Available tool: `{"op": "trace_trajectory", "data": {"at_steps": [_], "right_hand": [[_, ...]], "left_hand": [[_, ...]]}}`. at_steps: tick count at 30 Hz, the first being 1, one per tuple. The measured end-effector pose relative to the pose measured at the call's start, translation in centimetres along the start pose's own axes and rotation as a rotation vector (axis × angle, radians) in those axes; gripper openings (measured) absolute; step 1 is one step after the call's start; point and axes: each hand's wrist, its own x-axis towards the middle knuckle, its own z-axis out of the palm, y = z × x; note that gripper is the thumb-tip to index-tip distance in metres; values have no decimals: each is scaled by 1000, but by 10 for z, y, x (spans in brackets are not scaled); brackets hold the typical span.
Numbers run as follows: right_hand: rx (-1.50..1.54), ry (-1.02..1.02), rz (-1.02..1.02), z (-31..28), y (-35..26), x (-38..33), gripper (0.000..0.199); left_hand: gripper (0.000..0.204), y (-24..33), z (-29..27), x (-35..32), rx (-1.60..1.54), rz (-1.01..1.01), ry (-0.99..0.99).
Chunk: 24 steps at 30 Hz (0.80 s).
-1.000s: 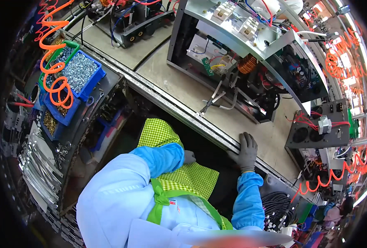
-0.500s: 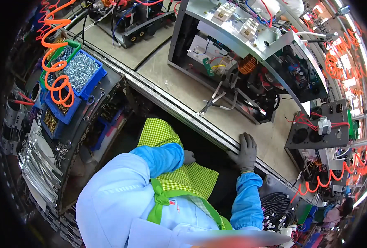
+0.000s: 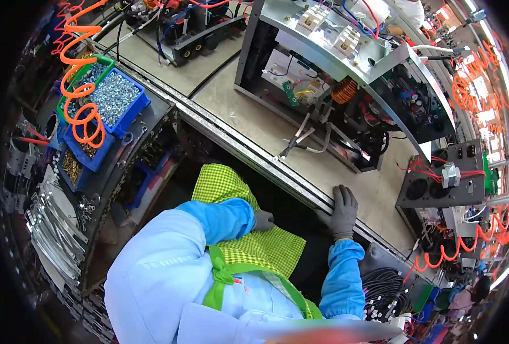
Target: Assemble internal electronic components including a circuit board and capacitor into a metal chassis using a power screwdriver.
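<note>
My right hand [image 3: 343,212], in a grey glove, lies on the front edge of the workbench [image 3: 240,133] with its fingers stretched out, holding nothing. My left hand [image 3: 263,220], gloved the same way, rests at my lap against the green checked apron [image 3: 266,247]. Its fingers look curled in, and whatever they may hold is hidden. Beyond my right hand stands a grey metal machine housing [image 3: 346,57], its inside showing a copper coil [image 3: 344,90], circuit boards and wires. Cable ends [image 3: 292,143] hang out of it onto the bench top.
At left, a side shelf carries blue bins of nuts and bolts [image 3: 114,98], wrenches [image 3: 129,143] and metal strips [image 3: 57,229]. An orange coiled air hose [image 3: 82,92] hangs above it. A fan panel [image 3: 442,179] stands at right, with black cables [image 3: 383,289] below.
My left hand has shifted very slightly to the right over the apron, and a little more of it shows. My right hand stays on the bench edge.
</note>
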Motion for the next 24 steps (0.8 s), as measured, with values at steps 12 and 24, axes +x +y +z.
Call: {"op": "trace_trajectory", "data": {"at_steps": [12,24], "right_hand": [[36,-4,28,-2,3,-1,81],[33,12,21,-3,2,-4,81]], "left_hand": [[37,168,-243,-122,-606,1060,1132],[87,225,-328,-59,304,94,1122]]}}
